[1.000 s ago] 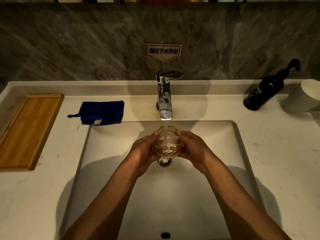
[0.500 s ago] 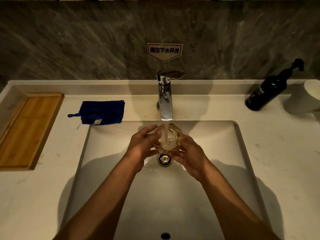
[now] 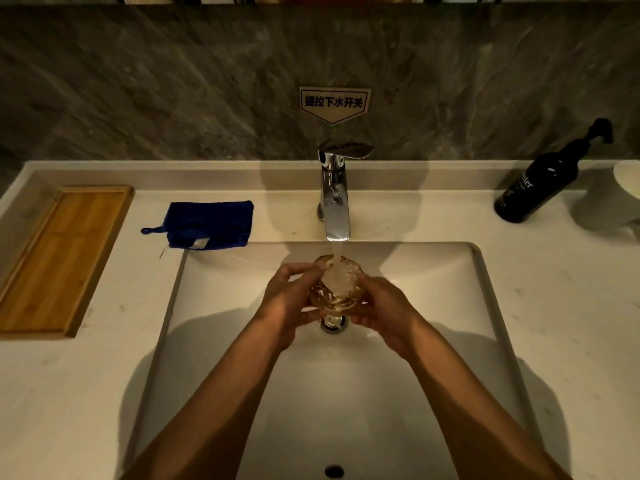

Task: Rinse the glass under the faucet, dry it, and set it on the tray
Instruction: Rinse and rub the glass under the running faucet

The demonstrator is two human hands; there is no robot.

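A clear faceted glass (image 3: 336, 285) is held over the sink basin (image 3: 221, 306), just above the drain. Water streams from the chrome faucet (image 3: 334, 199) straight into its open mouth. My left hand (image 3: 289, 299) grips the glass from the left and my right hand (image 3: 384, 308) wraps it from the right and below. The wooden tray (image 3: 59, 258) lies bare on the counter at the far left. A folded blue cloth (image 3: 207, 225) rests on the counter between the tray and the faucet.
A dark pump bottle (image 3: 540, 181) and a white cup (image 3: 620, 195) stand at the back right of the counter. A grey stone wall with a small sign (image 3: 334, 103) rises behind the faucet. An overflow hole (image 3: 334, 471) sits at the basin's near wall.
Both hands have turned the glass under the stream and shifted their hold; the glass sits slightly higher and closer to the spout than one second ago. Water keeps running.
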